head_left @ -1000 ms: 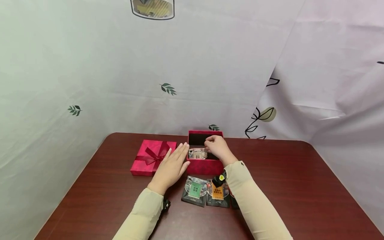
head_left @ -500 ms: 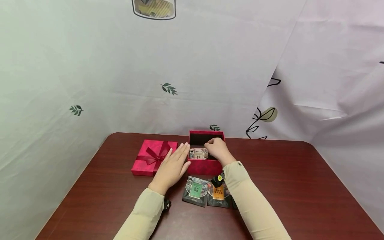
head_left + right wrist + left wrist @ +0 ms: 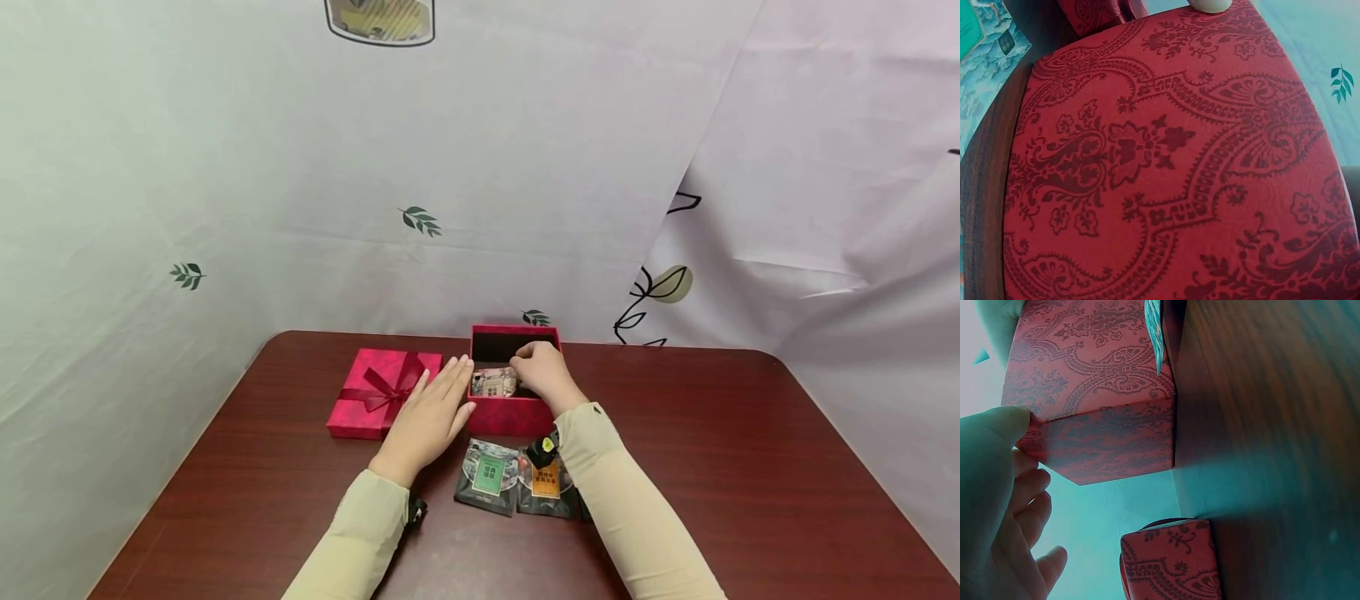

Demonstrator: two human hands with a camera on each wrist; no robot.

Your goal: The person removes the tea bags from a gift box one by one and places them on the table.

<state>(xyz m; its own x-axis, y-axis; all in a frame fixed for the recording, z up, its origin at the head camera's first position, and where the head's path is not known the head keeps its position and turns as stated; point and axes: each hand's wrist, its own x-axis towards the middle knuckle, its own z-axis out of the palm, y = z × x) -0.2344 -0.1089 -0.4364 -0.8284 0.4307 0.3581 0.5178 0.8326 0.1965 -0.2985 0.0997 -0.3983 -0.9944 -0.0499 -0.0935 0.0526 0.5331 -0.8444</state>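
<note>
An open red box point(image 3: 510, 418) with a patterned surface stands at the back middle of the table, dark inside. In it lies a small printed sachet point(image 3: 492, 383) with a cream label. My right hand point(image 3: 549, 377) reaches in over the box's front right, thumb and fingertips pinching the sachet's upper right corner. My left hand point(image 3: 426, 417) steadies the box's left side, fingers straight; the left wrist view shows its thumb point(image 3: 1007, 422) touching a box corner. The box wall point(image 3: 1147, 156) fills the right wrist view, hiding most of that hand.
A red lid point(image 3: 366, 367) with a dark red ribbon bow lies left of the box, partly behind the left hand. In front are a green-labelled sachet point(image 3: 487, 477) and an orange-labelled sachet point(image 3: 546, 483); another is mostly covered by the right sleeve. A patterned cloth point(image 3: 480, 167) hangs behind the table.
My right hand's fingers have lowered slightly and closed in on the sachet in the box, whose right corner now looks lifted. My left hand stays at the box's side.
</note>
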